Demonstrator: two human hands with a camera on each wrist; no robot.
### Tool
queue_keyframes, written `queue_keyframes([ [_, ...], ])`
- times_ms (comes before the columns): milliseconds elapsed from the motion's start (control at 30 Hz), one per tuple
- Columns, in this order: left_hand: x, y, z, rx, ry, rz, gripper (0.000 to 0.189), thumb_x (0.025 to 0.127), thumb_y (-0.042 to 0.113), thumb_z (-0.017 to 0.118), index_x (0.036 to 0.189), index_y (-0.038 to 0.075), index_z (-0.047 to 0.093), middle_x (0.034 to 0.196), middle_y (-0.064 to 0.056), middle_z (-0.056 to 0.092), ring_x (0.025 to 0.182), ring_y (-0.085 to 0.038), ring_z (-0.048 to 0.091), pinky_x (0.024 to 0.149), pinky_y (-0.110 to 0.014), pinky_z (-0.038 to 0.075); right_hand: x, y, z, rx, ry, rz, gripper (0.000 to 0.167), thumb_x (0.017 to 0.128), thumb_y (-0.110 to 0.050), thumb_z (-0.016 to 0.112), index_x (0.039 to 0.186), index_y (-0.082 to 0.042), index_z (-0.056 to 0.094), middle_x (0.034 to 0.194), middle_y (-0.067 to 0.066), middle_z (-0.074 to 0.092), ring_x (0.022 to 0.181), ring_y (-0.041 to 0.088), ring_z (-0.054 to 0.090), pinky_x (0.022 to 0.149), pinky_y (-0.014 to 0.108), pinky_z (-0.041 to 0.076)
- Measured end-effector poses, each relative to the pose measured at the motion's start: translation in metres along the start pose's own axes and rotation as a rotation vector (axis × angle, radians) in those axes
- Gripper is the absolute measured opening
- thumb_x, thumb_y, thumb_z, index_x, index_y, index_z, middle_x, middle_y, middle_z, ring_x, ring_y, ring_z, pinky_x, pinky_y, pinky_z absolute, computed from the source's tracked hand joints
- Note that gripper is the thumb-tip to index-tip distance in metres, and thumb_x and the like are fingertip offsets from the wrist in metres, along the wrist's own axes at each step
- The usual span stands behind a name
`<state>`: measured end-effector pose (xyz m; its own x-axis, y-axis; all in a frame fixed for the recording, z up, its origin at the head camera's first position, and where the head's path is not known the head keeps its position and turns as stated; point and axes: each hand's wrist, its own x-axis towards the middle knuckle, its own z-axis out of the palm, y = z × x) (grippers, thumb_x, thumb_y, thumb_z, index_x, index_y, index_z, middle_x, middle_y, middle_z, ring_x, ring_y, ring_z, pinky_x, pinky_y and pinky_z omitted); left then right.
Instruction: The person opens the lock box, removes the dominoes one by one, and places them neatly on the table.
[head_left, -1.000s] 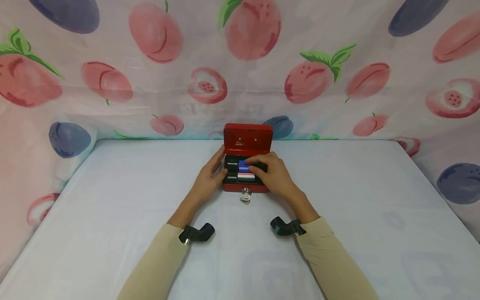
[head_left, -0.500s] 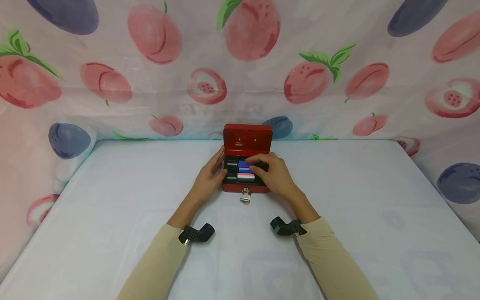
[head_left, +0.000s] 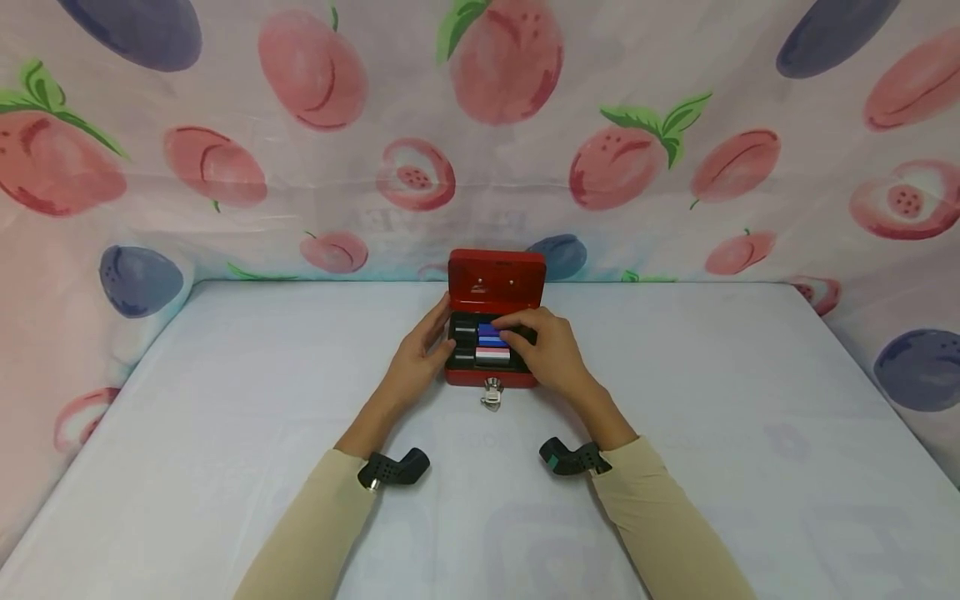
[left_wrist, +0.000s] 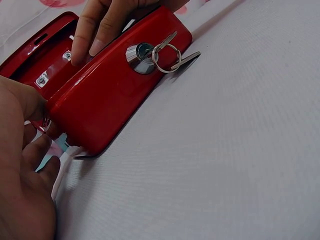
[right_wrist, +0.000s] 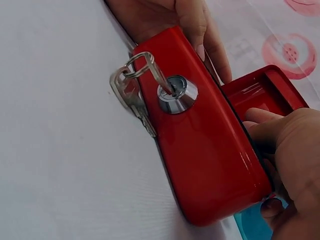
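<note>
A red metal cash box [head_left: 465, 379] stands on the white table with its lid [head_left: 496, 282] raised. My left hand [head_left: 414, 354] holds the box's left side, thumb at the rim and fingers along the outer wall. In the black tray [head_left: 463, 337] lie small blue blocks [head_left: 491, 342] and a pink-and-white one [head_left: 492, 354] in front of them. My right hand [head_left: 553, 348] reaches over the right side and pinches a blue block between thumb and forefinger. Both wrist views show the outer front wall, which hides the blocks.
A silver lock [right_wrist: 176, 95] on the front wall has a key in it, and another key [right_wrist: 131, 95] hangs from its ring. Behind the table rises a fruit-print cloth [head_left: 517, 192]. Dark bands [head_left: 393, 468] sit on both wrists.
</note>
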<state>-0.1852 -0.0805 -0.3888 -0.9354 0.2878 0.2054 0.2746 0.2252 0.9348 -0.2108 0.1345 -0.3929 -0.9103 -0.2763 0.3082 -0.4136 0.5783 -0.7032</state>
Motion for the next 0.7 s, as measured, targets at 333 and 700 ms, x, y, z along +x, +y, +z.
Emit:
queue_keyframes([
  [333,-0.0006,0.002,0.0001,0.011,0.003,0.006,0.062,0.095,-0.003,0.047,0.151,0.003,0.021,0.154,-0.014,0.025,0.14,-0.028,0.027,0.112,-0.043,0.025,-0.0008,0.0006,0.001,0.024,0.04,-0.018,0.02,0.09,-0.009,0.066,0.108,-0.013,0.074,0.111,0.007,0.068,0.107,0.024,0.056,0.093,0.044,0.046],
  [700,-0.0013,0.0024,0.0003,0.016,0.006,0.01,0.062,0.095,-0.003,0.047,0.151,0.003,0.021,0.154,-0.014,0.025,0.139,-0.03,0.028,0.112,-0.043,0.025,-0.0007,0.0024,-0.0028,0.048,0.095,-0.072,0.021,0.092,-0.009,0.063,0.112,-0.012,0.071,0.11,0.004,0.068,0.102,0.019,0.06,0.089,0.038,0.049],
])
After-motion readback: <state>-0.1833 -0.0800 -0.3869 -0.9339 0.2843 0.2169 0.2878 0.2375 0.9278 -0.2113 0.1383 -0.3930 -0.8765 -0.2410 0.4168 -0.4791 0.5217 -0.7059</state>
